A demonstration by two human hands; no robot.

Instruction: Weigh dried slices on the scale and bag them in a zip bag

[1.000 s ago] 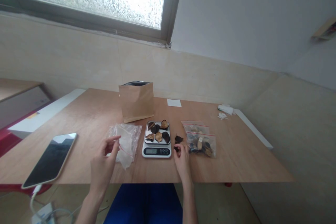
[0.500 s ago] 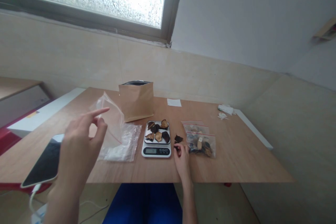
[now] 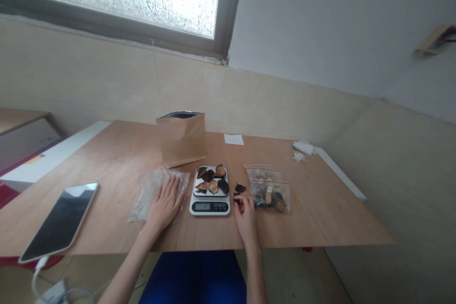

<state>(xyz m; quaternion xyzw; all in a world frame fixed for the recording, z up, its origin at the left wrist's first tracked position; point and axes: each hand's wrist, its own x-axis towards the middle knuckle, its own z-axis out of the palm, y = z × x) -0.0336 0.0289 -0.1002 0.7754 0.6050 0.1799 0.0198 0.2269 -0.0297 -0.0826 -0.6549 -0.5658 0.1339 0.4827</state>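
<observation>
My left hand [image 3: 166, 203] lies flat with fingers stretched out on a clear zip bag [image 3: 143, 199], left of the scale. Several dark and tan dried slices [image 3: 213, 186] rest on the plate of the white digital scale [image 3: 210, 210]; its readout is too small to read. Just right of the scale, my right hand [image 3: 245, 213] has thumb and finger closed at a small dark dried piece [image 3: 237, 195], partly hidden by the fingers. Another dark piece [image 3: 240, 188] lies just beyond. Filled zip bags [image 3: 270, 194] of dried slices lie right of that hand.
An open brown paper pouch [image 3: 183, 140] stands behind the scale. A phone [image 3: 60, 221] with a white cable lies at the left front edge. A white paper slip [image 3: 233, 139] sits at the back, and crumpled white tissue [image 3: 303, 148] at the back right.
My left hand has come down from the air to the right, laying the raised clear bag flat on the table. My right hand has stayed by the dark pieces.
</observation>
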